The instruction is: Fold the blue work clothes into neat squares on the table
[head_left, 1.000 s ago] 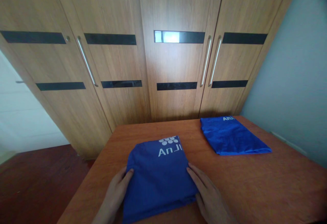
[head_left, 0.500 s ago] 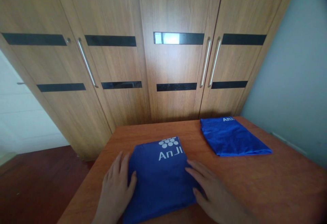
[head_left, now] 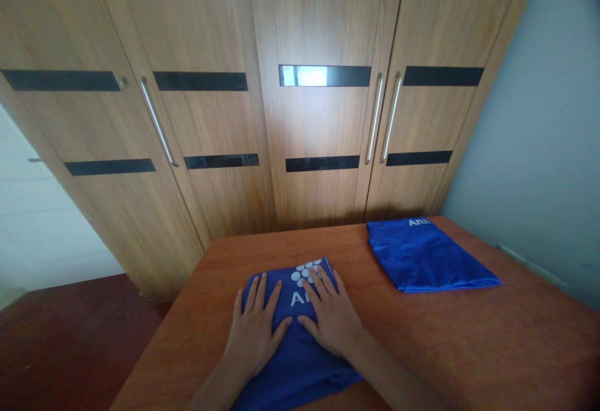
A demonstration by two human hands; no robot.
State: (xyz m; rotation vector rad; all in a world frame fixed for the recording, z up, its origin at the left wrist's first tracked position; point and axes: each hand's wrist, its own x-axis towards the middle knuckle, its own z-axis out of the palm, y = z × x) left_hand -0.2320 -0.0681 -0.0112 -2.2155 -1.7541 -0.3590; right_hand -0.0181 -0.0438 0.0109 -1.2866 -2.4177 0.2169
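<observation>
A folded blue cloth item (head_left: 300, 367) with white lettering and a cluster of white circles lies flat on the table in front of me. Whether it is a garment or a bag, I cannot tell. My left hand (head_left: 255, 330) rests palm down on its left part, fingers spread. On its upper right part lies my right hand (head_left: 335, 317), also flat with fingers apart, covering some of the print. The two thumbs point toward each other near the middle. A second folded blue cloth item (head_left: 426, 258) with similar lettering lies farther back to the right, untouched.
The brown wooden table (head_left: 469, 348) reaches back to a tall wooden wardrobe (head_left: 319, 198) with metal handles and dark strips. A pale wall (head_left: 529, 167) borders the right side. Dark red floor (head_left: 70, 342) shows beyond the table's left edge.
Both hands have moved from the side edges of the near cloth inward and onto its top. The right hand now hides part of the print. The far cloth stays in place.
</observation>
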